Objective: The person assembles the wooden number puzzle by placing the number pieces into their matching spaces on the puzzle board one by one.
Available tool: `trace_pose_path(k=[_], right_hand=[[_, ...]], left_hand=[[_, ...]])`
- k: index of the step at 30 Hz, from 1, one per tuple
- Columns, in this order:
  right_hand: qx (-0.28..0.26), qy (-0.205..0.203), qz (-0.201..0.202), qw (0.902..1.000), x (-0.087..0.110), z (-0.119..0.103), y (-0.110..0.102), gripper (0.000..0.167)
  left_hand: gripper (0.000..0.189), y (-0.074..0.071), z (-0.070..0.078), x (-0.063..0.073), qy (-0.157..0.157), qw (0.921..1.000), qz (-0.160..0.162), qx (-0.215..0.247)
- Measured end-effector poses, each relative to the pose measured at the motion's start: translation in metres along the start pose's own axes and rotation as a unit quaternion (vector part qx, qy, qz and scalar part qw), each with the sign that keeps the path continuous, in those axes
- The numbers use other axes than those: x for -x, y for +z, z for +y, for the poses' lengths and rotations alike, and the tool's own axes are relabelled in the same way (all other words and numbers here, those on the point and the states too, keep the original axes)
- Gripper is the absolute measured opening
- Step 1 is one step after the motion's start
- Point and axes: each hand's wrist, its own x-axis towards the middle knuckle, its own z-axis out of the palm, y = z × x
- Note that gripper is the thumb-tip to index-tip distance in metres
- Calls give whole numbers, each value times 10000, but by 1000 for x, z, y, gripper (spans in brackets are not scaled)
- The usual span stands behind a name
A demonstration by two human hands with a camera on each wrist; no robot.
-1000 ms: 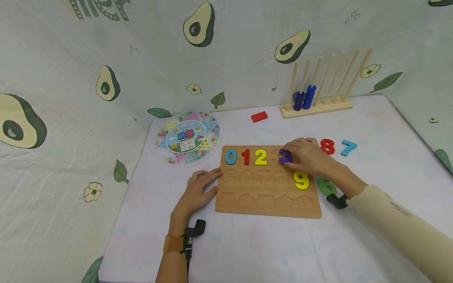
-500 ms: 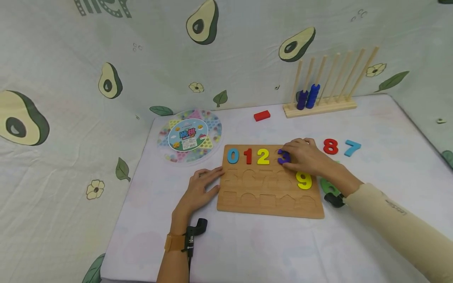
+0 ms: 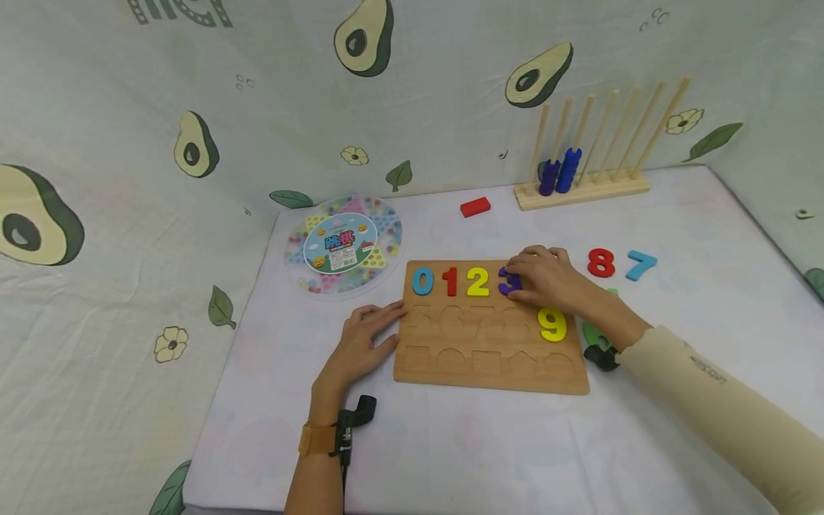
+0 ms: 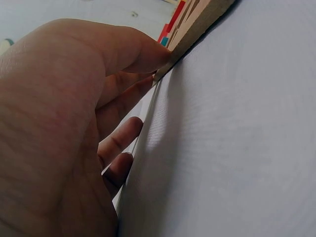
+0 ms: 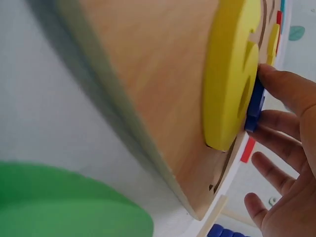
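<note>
A wooden number puzzle board (image 3: pixel 489 372) lies on the table with a blue 0 (image 3: pixel 423 281), red 1 (image 3: pixel 450 281) and yellow 2 (image 3: pixel 478 282) in its top row. My right hand (image 3: pixel 547 279) pinches a dark blue number 3 (image 3: pixel 510 282) between thumb and fingers at the top row, right of the 2. A yellow 9 (image 3: pixel 552 325) sits in the second row at the right, close by this hand in the right wrist view. My left hand (image 3: pixel 363 343) rests beside the board, its fairly straight fingertips touching the left edge.
Right of the board lie a red 8 (image 3: pixel 601 262), a blue 7 (image 3: pixel 641 265) and a green 6 (image 3: pixel 594 333) partly under the right wrist. Farther back are a peg stand (image 3: pixel 582 193), a red block (image 3: pixel 475 207) and a round game box (image 3: pixel 341 247).
The right hand has shifted the 3 slightly left toward the 2. The left hand stays at the board's edge. The head view has moved a little.
</note>
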Motion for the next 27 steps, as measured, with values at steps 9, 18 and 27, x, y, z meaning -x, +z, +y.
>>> trace_pose_path(k=[9, 18, 27], right_hand=[[189, -20, 34, 9998, 4, 1, 1, 55], [-94, 221, 22, 9997, 3, 0, 1, 53], [-376, 357, 33, 9986, 18, 4, -8, 56]], left_hand=[[50, 2, -3, -1, 1, 10000, 1, 12], [50, 0, -7, -3, 21, 10000, -35, -58], [49, 2, -6, 0, 86, 10000, -1, 34]])
